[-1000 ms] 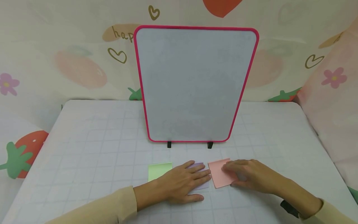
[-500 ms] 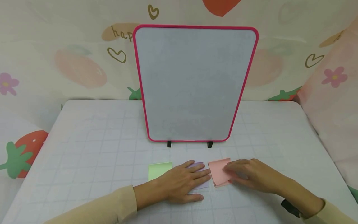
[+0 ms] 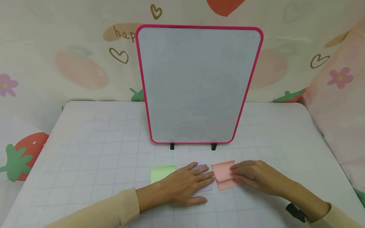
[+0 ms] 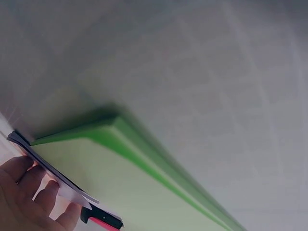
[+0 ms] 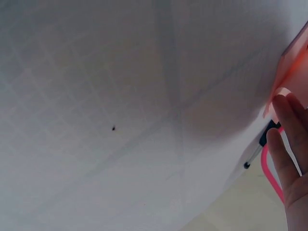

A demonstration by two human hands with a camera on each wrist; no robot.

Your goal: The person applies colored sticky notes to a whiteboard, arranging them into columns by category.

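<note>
Three sticky note pads lie in a row in the head view. My left hand (image 3: 183, 185) rests with fingers spread on the purple pad (image 3: 207, 187), covering much of it. Left of that hand, partly under the forearm, is the green pad (image 3: 162, 173), large in the left wrist view. At the right, my right hand (image 3: 258, 175) pinches the right edge of the top pink sticky note (image 3: 223, 170). That sheet's near edge is raised, baring the pink pad (image 3: 226, 185) beneath. The right thumb is mostly hidden. Pink paper (image 5: 292, 67) shows beside the fingers in the right wrist view.
A whiteboard (image 3: 199, 85) with a pink frame stands upright behind the pads on small black feet (image 3: 214, 146). The table (image 3: 94, 158) has a pale checked cover. A patterned cloth (image 3: 80, 69) hangs behind and at the sides.
The near edge of the top pink sticky note has lifted and curled away from the pad, with the right fingers shifting slightly. My left hand has stayed on the purple pad.
</note>
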